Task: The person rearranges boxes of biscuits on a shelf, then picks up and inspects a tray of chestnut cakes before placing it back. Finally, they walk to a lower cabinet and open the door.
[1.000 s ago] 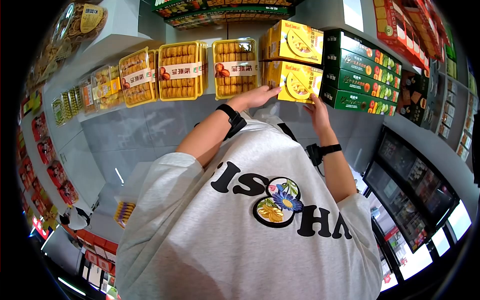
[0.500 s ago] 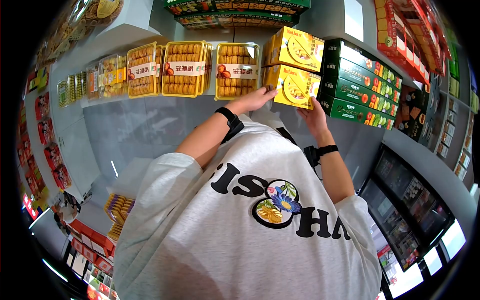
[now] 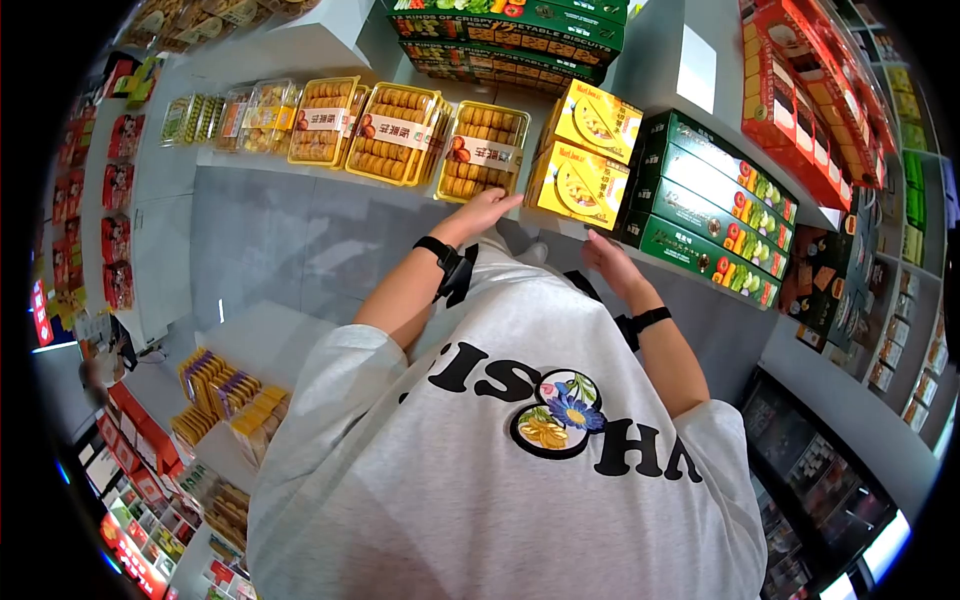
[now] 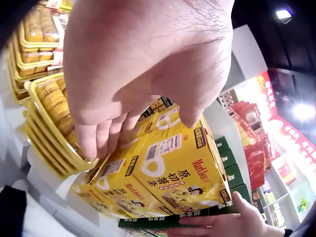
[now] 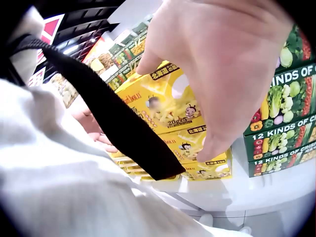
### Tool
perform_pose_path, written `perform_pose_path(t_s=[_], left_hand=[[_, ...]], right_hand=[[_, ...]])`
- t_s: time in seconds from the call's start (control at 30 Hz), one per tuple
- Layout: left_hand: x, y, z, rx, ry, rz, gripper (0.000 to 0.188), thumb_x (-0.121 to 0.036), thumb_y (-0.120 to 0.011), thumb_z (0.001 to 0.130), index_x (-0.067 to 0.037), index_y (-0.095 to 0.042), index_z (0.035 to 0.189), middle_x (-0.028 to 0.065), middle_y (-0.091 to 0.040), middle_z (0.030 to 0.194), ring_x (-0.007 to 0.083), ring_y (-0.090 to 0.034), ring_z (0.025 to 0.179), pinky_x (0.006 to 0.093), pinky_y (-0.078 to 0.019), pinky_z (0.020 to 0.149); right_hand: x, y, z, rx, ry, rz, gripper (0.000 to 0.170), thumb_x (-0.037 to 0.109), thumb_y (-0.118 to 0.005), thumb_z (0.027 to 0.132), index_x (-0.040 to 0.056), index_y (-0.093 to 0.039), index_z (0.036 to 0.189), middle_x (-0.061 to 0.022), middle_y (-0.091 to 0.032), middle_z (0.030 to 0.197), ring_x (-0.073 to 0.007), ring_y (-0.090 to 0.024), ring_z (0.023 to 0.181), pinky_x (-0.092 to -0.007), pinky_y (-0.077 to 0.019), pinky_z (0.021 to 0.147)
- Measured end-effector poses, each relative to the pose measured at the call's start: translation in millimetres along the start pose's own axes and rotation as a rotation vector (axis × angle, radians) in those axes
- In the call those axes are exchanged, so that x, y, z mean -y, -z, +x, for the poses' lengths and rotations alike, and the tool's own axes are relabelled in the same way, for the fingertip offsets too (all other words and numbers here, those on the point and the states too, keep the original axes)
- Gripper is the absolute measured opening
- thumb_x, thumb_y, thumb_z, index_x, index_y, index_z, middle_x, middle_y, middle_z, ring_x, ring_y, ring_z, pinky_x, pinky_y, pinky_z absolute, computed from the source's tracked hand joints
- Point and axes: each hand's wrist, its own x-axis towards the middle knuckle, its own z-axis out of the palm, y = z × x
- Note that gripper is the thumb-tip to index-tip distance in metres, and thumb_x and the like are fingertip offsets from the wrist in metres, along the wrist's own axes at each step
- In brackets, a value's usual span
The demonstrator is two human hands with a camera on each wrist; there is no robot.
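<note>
Yellow snack boxes (image 3: 600, 122) stand stacked on a pale shelf between a cookie tray (image 3: 484, 152) on your left and green boxes (image 3: 708, 215) on your right, as seen from your head view; the lower yellow box (image 3: 580, 184) lies ahead and to the right of your left hand (image 3: 478, 215), ahead and slightly left of your right hand (image 3: 616, 268). Your left fingertips, at its near left corner, look the nearer; its printed face runs longest across, from your left side toward your right. From your left wrist, your left fingers reach down side by side, thumb apart, at the yellow stack's side, while your right hand lies beyond it, fingers extended; whether the left fingers press the cardboard, you cannot tell. From your right wrist, your right thumb and fingers spread wide before the yellow fronts, pinching nothing visible, with contact unclear.
</note>
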Motion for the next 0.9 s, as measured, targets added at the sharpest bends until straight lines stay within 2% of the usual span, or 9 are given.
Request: perform_pose_path(t_s=[0.13, 0.2, 0.27, 0.4, 0.53, 0.57, 0.67, 0.8, 0.9], left_hand=[[38.1, 18.9, -21.3, -0.056, 0.028, -0.092, 0.054, -0.044, -0.052, 0.098, 0.001, -0.055, 0.127, 0.0106, -0.060, 0.124, 0.0194, -0.055, 0.114, 0.0328, -0.0440, 0.096], [58.3, 30.2, -29.0, -0.135, 0.004, -0.154, 0.037, -0.032, -0.056, 0.097, 0.000, -0.062, 0.117, 0.0088, -0.064, 0.116, 0.0168, -0.059, 0.107, 0.0305, -0.0467, 0.092], [79.1, 50.3, -36.7, -0.170, -0.026, -0.112, 0.030, -0.026, -0.060, 0.096, -0.001, -0.065, 0.110, 0.0085, -0.065, 0.114, 0.0151, -0.060, 0.104, 0.0297, -0.0477, 0.090], [94.5, 90.5, -72.1, -0.326, -0.174, -0.211, 0.015, -0.014, -0.066, 0.089, 0.001, -0.069, 0.092, 0.0063, -0.071, 0.092, 0.0110, -0.062, 0.084, 0.0251, -0.0480, 0.076], [113.9, 147.6, -102.1, -0.366, -0.137, -0.207, 0.012, -0.010, -0.066, 0.088, 0.002, -0.068, 0.090, 0.0070, -0.071, 0.089, 0.0108, -0.062, 0.080, 0.0238, -0.0478, 0.075], [118.0, 161.6, -111.4, -0.383, -0.102, -0.219, 0.013, -0.010, -0.066, 0.088, 0.002, -0.067, 0.089, 0.0070, -0.071, 0.088, 0.0102, -0.062, 0.079, 0.0229, -0.0476, 0.074], [150.7, 213.2, -122.5, -0.380, -0.066, -0.235, 0.014, -0.012, -0.068, 0.088, 0.002, -0.067, 0.089, 0.0068, -0.071, 0.088, 0.0097, -0.061, 0.078, 0.0224, -0.0477, 0.074], [175.9, 277.6, -139.6, -0.391, -0.027, -0.224, 0.019, -0.019, -0.071, 0.087, -0.001, -0.068, 0.082, 0.0059, -0.071, 0.083, 0.0097, -0.060, 0.076, 0.0237, -0.0478, 0.073], [181.4, 316.8, -153.4, -0.409, -0.004, -0.132, 0.026, -0.025, -0.068, 0.089, -0.002, -0.067, 0.078, 0.0062, -0.070, 0.081, 0.0103, -0.061, 0.076, 0.0247, -0.0483, 0.074]], right_hand=[[7.4, -26.0, -25.9, -0.039, 0.028, -0.357, 0.074, 0.053, -0.062, 0.088, -0.0009, -0.050, 0.136, -0.0139, -0.055, 0.133, -0.0232, -0.050, 0.123, -0.0322, -0.0397, 0.101], [7.2, -32.4, -27.1, -0.002, 0.016, -0.423, 0.077, 0.055, -0.062, 0.087, -0.0013, -0.049, 0.137, -0.0144, -0.054, 0.134, -0.0232, -0.049, 0.123, -0.0328, -0.0400, 0.101], [2.9, -37.0, -19.0, 0.031, 0.007, -0.379, 0.076, 0.054, -0.063, 0.086, -0.0014, -0.049, 0.136, -0.0144, -0.055, 0.133, -0.0230, -0.050, 0.123, -0.0332, -0.0405, 0.101], [7.6, -62.8, -0.2, 0.078, -0.023, -0.402, 0.074, 0.053, -0.064, 0.086, -0.0005, -0.050, 0.135, -0.0136, -0.056, 0.130, -0.0222, -0.052, 0.120, -0.0332, -0.0418, 0.099], [1.1, -100.0, 43.3, 0.068, -0.052, -0.426, 0.071, 0.051, -0.064, 0.087, 0.0004, -0.051, 0.134, -0.0133, -0.058, 0.127, -0.0222, -0.055, 0.115, -0.0347, -0.0442, 0.096], [0.6, -114.5, 49.4, 0.004, -0.023, -0.421, 0.063, 0.047, -0.065, 0.087, 0.0013, -0.056, 0.129, -0.0111, -0.061, 0.118, -0.0204, -0.058, 0.108, -0.0337, -0.0464, 0.092], [9.9, -155.3, 74.0, -0.081, -0.062, -0.264, 0.051, 0.042, -0.068, 0.088, 0.0035, -0.059, 0.120, -0.0054, -0.063, 0.109, -0.0153, -0.058, 0.101, -0.0311, -0.0459, 0.088], [-8.4, -179.9, 129.8, -0.304, -0.055, 0.129, 0.046, 0.041, -0.067, 0.089, 0.0039, -0.060, 0.115, -0.0065, -0.065, 0.105, -0.0170, -0.061, 0.097, -0.0305, -0.0484, 0.084], [-22.0, -191.2, 160.4, -0.473, -0.003, 0.349, 0.036, 0.037, -0.070, 0.088, 0.0068, -0.063, 0.106, -0.0055, -0.066, 0.091, -0.0173, -0.063, 0.080, -0.0289, -0.0498, 0.071]])
